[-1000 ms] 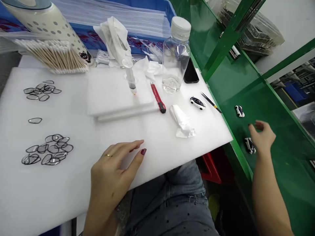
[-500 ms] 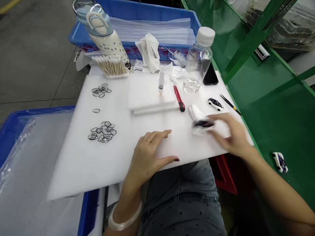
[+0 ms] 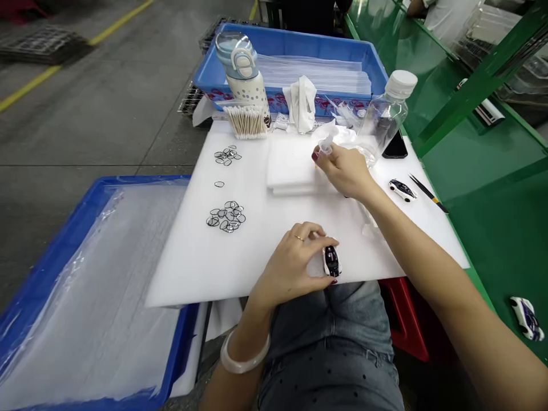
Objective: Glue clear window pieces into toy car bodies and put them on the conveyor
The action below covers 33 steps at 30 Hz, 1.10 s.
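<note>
Head view: model car (image 3: pixel 331 261) and plastic syringe (image 3: pixel 325 147) in two hands

Left hand (image 3: pixel 291 268): narrow pinch, thumb and fingertips on the model car, close to the front edge of a white foam sheet (image 3: pixel 188 279). Gold ring (image 3: pixel 299 237) on one finger; pale bangle (image 3: pixel 244 354) at the wrist. Model car small, with white body and glossy black top. Right hand (image 3: pixel 345 171): fingers closed on the clear plastic syringe, above the corner of a white foam pad (image 3: pixel 291 165); lower end of the syringe hidden by the fingers.

On the foam sheet, to the left: black-rimmed loops in two loose clusters (image 3: pixel 225 216), one lone loop (image 3: pixel 219 184) between them. At the far edge: cotton swabs (image 3: pixel 247 123), dotted tumbler (image 3: pixel 242 74), crumpled tissue (image 3: pixel 302 105). To the right: water bottle (image 3: pixel 385 111), phone (image 3: pixel 395 145), second model car (image 3: pixel 401 190). Third model car (image 3: pixel 526 318) on the green counter (image 3: pixel 505 257). Pink print on the blue crate (image 3: pixel 291 35) too small to read.
</note>
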### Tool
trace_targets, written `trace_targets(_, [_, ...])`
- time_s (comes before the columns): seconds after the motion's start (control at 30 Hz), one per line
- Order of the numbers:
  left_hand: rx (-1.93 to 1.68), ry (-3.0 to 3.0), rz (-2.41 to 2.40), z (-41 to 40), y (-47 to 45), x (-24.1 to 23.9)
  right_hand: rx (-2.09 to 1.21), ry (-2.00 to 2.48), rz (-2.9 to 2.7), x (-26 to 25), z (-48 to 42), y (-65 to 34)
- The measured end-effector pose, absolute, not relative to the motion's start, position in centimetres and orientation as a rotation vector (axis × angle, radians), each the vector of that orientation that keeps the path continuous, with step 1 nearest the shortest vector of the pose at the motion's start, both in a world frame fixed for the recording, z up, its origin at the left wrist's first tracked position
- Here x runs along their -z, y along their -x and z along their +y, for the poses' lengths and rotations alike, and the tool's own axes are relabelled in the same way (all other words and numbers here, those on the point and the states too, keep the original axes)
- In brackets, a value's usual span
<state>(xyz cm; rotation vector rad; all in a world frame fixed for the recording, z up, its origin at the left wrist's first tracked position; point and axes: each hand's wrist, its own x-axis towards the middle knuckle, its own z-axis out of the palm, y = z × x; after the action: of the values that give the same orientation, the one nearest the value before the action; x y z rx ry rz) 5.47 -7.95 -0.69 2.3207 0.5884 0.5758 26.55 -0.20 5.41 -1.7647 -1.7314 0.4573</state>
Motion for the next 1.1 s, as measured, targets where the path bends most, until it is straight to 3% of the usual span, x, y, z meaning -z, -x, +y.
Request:
trace_targets(0.13, [-0.521,-2.361,0.557,-8.0,-5.7,0.5,-0.718,1.474,-1.627,-6.3,-1.9,-26.4])
trace_targets(0.27, [-0.733,-2.238,0.668,-8.4,-6.1,0.6,-0.887,1.112,-1.455,-4.4,-6.6,-25.2])
trace_targets(0.43, [-0.861,-2.088,0.801,-8.6,-6.8,0.5,-1.138,1.078,-1.206,-2.3,-10.5,-23.6])
trace_targets(0.63, [-0.847,-1.985,0.904,-8.6,-7.3,0.2,-1.177,0.625,-1.001,-5.4,-12.1,-22.0])
trace_targets(1.1, [-0.836,-1.992,0.905,-8.6,-7.2,0.2,-1.183,0.685,-0.952,-4.8,-12.1,-21.0])
